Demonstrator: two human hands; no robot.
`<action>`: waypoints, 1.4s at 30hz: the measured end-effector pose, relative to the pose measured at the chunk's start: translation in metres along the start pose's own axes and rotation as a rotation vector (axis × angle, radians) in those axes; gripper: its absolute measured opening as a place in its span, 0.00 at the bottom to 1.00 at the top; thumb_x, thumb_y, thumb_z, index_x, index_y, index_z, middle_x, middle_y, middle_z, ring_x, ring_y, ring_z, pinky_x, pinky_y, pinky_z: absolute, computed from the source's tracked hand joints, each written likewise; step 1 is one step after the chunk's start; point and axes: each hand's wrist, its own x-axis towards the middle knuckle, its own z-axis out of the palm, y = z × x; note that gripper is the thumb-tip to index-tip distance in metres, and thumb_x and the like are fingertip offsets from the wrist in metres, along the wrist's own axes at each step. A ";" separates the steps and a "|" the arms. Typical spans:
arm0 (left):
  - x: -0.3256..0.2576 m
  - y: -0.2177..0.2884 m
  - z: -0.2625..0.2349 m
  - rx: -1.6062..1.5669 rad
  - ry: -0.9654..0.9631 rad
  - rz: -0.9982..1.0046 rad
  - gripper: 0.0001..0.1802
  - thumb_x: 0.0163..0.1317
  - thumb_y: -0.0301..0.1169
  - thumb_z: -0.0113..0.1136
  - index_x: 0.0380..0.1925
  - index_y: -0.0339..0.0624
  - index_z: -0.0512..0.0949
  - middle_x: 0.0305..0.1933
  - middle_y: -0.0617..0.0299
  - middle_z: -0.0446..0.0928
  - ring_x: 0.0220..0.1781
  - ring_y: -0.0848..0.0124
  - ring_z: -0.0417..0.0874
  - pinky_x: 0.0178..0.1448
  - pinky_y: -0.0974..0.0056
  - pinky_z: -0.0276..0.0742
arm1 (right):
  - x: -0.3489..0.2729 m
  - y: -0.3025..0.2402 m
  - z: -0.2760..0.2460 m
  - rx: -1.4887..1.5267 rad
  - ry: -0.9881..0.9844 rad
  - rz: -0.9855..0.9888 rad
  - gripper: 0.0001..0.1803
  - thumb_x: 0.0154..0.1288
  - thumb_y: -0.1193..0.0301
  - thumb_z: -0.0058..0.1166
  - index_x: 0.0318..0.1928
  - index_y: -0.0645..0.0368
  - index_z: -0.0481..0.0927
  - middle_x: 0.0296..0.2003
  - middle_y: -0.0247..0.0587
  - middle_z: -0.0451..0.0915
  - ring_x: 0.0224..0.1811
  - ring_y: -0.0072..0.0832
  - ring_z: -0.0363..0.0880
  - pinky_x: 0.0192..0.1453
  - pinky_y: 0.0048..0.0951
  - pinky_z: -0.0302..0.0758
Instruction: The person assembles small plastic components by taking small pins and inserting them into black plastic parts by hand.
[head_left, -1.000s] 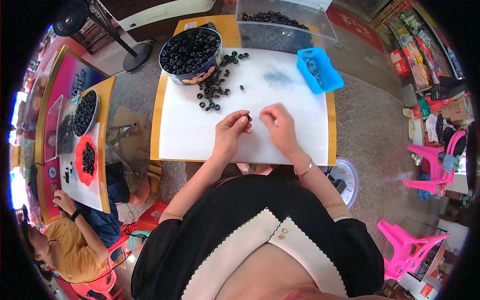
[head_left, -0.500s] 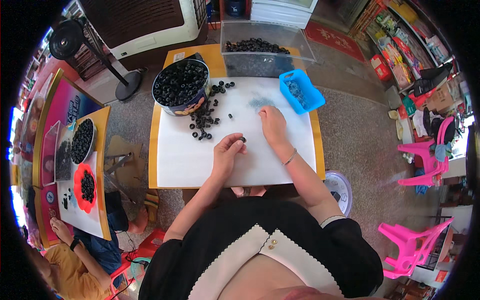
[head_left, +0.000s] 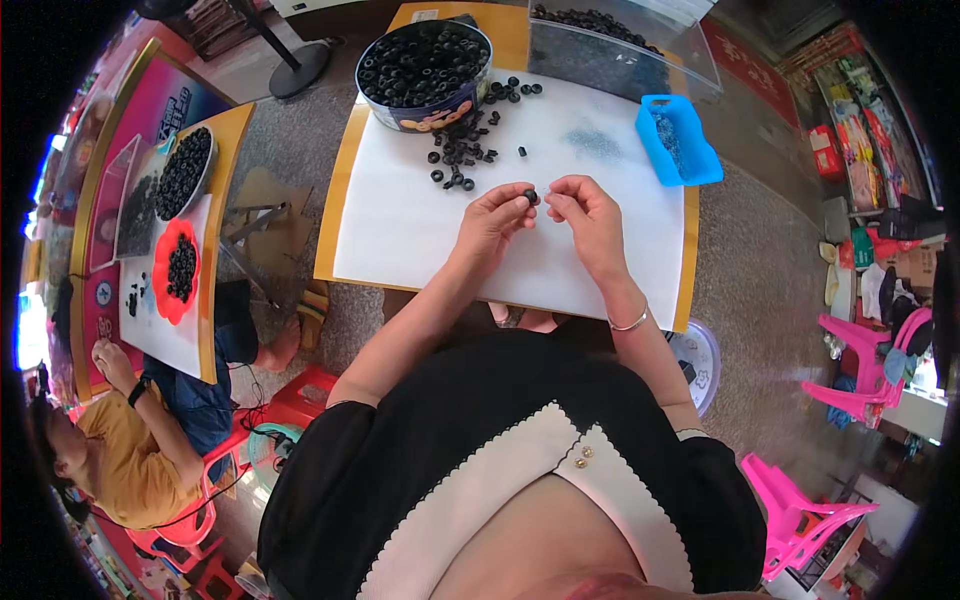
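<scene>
left hand [head_left: 490, 226] pinching a black bead [head_left: 531, 197] above white paper [head_left: 420, 235], right hand [head_left: 590, 225] narrowed just beside it, cannot tell whether gripping anything; printed picture on tub [head_left: 464, 107], white lettering on purple board [head_left: 152, 108]

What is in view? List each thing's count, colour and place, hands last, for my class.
table: one, white with yellow edges, centre
tub: one, dark blue, full of black pieces, table's far left
loose pieces: many, black, beside tub
specks: many, bluish, on table
box: one, transparent, table's far right
tray: one, blue, table's right
stand: one, black, upper left
side table: one, white and yellow, left
bowl: one, red, on side table
chairs: two, pink, right
co-worker: one, yellow shirt, left
left hand: one, bare, over table, pinching black piece
right hand: one, bare, beside it; grip unclear
</scene>
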 end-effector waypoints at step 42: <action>0.004 0.005 -0.006 -0.335 -0.194 -0.115 0.16 0.63 0.26 0.57 0.50 0.33 0.70 0.42 0.56 0.75 0.39 0.74 0.77 0.41 0.77 0.80 | 0.055 0.010 0.008 -0.235 -0.097 -0.077 0.10 0.59 0.72 0.56 0.41 0.63 0.80 0.30 0.38 0.81 0.32 0.23 0.78 0.39 0.25 0.75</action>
